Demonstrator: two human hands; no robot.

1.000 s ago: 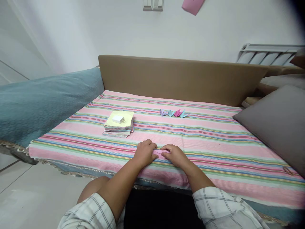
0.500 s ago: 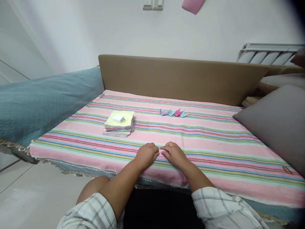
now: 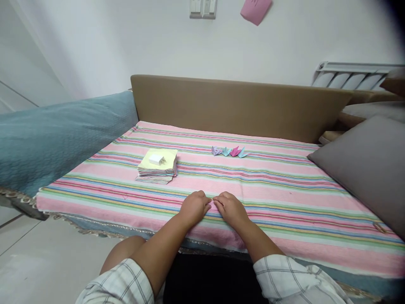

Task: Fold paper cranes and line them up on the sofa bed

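My left hand point(image 3: 195, 207) and my right hand point(image 3: 230, 207) meet low over the striped cloth point(image 3: 272, 190), their fingertips almost touching. Each has thumb and fingers pressed together in a pinch. Whatever lies between the fingertips is too small and hidden to make out. Beyond the hands stands a short row of several folded paper cranes point(image 3: 234, 151), in lilac, pale blue and magenta. To the left is a stack of square paper sheets point(image 3: 157, 173), yellow on top. A white plug adapter point(image 3: 156, 159) rests on that stack.
A brown backrest point(image 3: 234, 107) runs along the far side, with a blue-covered armrest point(image 3: 69, 135) on the left. At right a grey cushion point(image 3: 367, 160) leans over the cloth, and a small brown item point(image 3: 379, 228) lies near it. Light switches point(image 3: 203, 7) are on the wall.
The fingers of my right hand have closed in from a looser spread to a pinch. My left hand stays in nearly the same place. The view has tilted slightly upward.
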